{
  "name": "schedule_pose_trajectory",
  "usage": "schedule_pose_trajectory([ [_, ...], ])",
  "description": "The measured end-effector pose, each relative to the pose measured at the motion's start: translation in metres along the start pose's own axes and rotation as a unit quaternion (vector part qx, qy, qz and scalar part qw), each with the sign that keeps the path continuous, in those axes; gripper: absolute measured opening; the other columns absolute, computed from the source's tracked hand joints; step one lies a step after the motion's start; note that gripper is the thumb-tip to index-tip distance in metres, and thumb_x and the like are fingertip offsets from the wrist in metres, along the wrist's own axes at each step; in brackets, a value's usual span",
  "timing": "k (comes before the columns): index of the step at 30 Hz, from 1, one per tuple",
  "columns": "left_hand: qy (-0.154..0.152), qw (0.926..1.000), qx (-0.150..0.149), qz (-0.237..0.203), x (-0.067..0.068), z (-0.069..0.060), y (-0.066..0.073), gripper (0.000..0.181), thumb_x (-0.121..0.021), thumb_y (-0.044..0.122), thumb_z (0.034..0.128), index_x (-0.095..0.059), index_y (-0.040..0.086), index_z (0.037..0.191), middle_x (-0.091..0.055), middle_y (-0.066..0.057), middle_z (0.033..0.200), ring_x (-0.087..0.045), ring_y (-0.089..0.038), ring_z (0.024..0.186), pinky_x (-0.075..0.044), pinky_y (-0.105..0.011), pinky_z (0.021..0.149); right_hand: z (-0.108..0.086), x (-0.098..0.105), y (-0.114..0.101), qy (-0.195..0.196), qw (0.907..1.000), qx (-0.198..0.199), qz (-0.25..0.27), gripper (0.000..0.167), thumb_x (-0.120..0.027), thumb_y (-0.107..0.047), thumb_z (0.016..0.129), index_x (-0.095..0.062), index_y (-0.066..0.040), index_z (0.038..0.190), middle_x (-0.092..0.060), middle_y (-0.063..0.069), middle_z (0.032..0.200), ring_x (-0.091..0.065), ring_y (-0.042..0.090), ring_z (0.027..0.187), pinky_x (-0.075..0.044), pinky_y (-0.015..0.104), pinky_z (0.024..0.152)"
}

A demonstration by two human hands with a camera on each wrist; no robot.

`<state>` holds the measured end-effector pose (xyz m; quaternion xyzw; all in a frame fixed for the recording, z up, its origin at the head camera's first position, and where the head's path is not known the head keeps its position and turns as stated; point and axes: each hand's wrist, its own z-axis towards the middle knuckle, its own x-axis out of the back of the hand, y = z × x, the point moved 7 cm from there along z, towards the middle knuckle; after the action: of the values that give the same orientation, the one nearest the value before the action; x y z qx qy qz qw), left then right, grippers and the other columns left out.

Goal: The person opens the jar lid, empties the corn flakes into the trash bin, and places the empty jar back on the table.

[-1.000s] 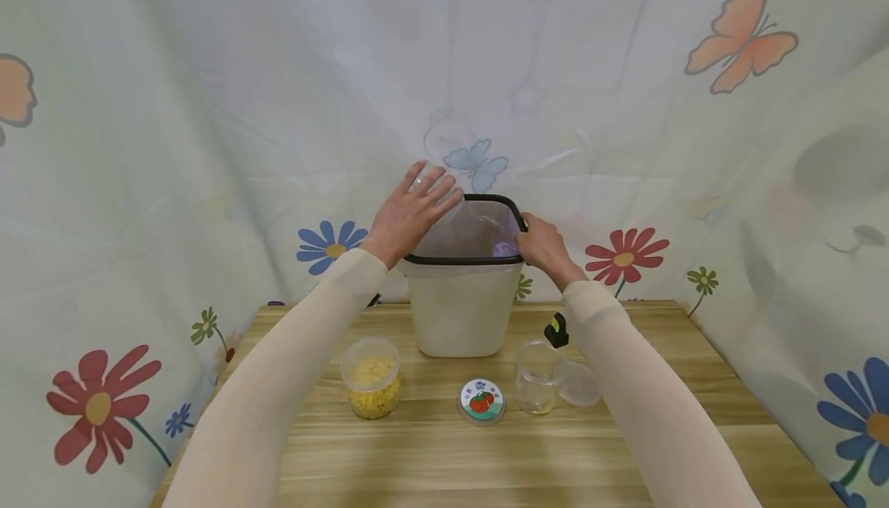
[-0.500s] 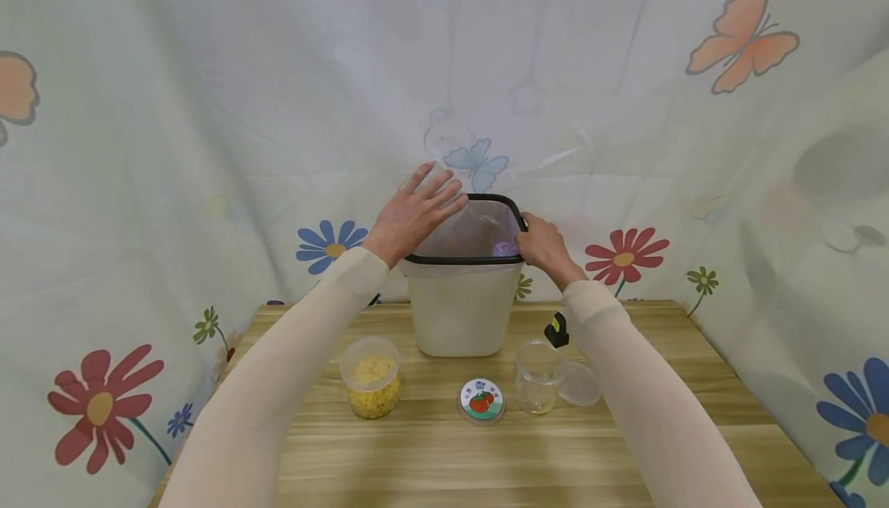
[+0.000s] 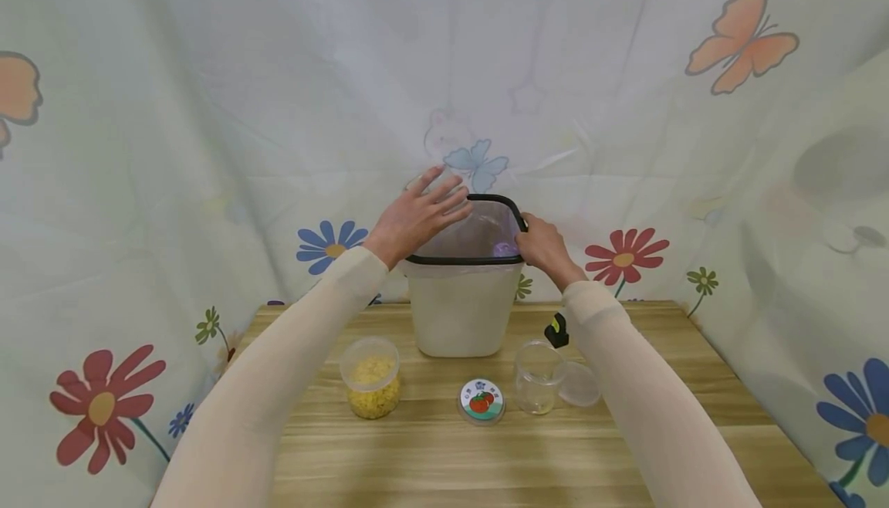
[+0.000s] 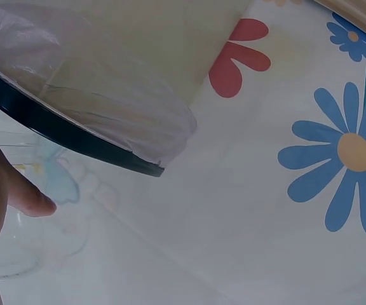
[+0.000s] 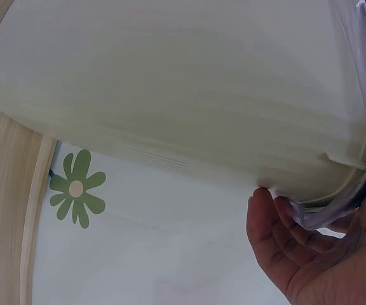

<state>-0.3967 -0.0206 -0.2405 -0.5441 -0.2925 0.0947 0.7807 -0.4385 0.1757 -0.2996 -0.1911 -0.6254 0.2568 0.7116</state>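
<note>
My left hand (image 3: 419, 218) is raised over the left side of a cream trash bin (image 3: 461, 311). In the left wrist view, a clear jar (image 4: 14, 248) shows behind the thumb, held in that hand; most of it is out of frame, and its contents cannot be made out. At the bin's right side, my right hand (image 3: 544, 245) grips the black rim (image 3: 464, 261). Its fingers curl under the edge and the folded liner (image 5: 319, 219) in the right wrist view. A purple item (image 3: 505, 249) lies inside the bin.
On the wooden table (image 3: 430, 462) stand a jar of yellow bits (image 3: 373, 388), a round tin with a tomato label (image 3: 481, 401) and a clear jar (image 3: 536, 384) beside a translucent lid (image 3: 579, 384). A black-and-yellow item (image 3: 556, 330) lies behind. A flowered curtain (image 3: 278, 145) surrounds the table.
My left hand has shifted slightly right and down over the bin, its wrist turning a little. The right hand and the bin have stayed in place.
</note>
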Motion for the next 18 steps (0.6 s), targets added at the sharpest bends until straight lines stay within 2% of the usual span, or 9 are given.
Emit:
schedule_pose_trajectory([
  [8, -0.029, 0.9986, -0.039, 0.023, -0.0032, 0.0011, 0.0063, 0.097, -0.074, 0.016, 0.0875, -0.009, 0.034, 0.158, -0.015, 0.003, 0.165, -0.011, -0.022, 0.154, 0.0, -0.054, 0.124, -0.0011, 0.0005, 0.0002, -0.004, 1.0, -0.003, 0.002, 0.062, -0.037, -0.016, 0.093, -0.03, -0.007, 0.154, -0.048, 0.024, 0.146, -0.064, 0.035, 0.1, -0.057, 0.033, 0.067],
  [12, -0.04, 0.9975, -0.051, 0.027, -0.0043, 0.0, 0.0093, 0.101, -0.075, 0.019, 0.0864, -0.006, 0.034, 0.158, -0.012, 0.003, 0.166, -0.009, -0.023, 0.155, 0.001, -0.055, 0.124, -0.0002, 0.0002, 0.0007, -0.002, 1.0, -0.002, -0.001, 0.061, -0.037, -0.016, 0.093, -0.03, -0.007, 0.154, -0.049, 0.023, 0.145, -0.066, 0.034, 0.096, -0.056, 0.033, 0.067],
  [18, -0.035, 0.9975, -0.055, 0.029, -0.0038, -0.001, 0.0085, 0.1, -0.075, 0.021, 0.0862, -0.007, 0.034, 0.158, -0.016, 0.004, 0.165, -0.011, -0.023, 0.154, -0.001, -0.055, 0.124, -0.0001, 0.0004, 0.0, 0.002, 1.0, -0.001, -0.006, 0.061, -0.038, -0.017, 0.093, -0.03, -0.007, 0.154, -0.05, 0.024, 0.143, -0.067, 0.033, 0.092, -0.056, 0.035, 0.069],
])
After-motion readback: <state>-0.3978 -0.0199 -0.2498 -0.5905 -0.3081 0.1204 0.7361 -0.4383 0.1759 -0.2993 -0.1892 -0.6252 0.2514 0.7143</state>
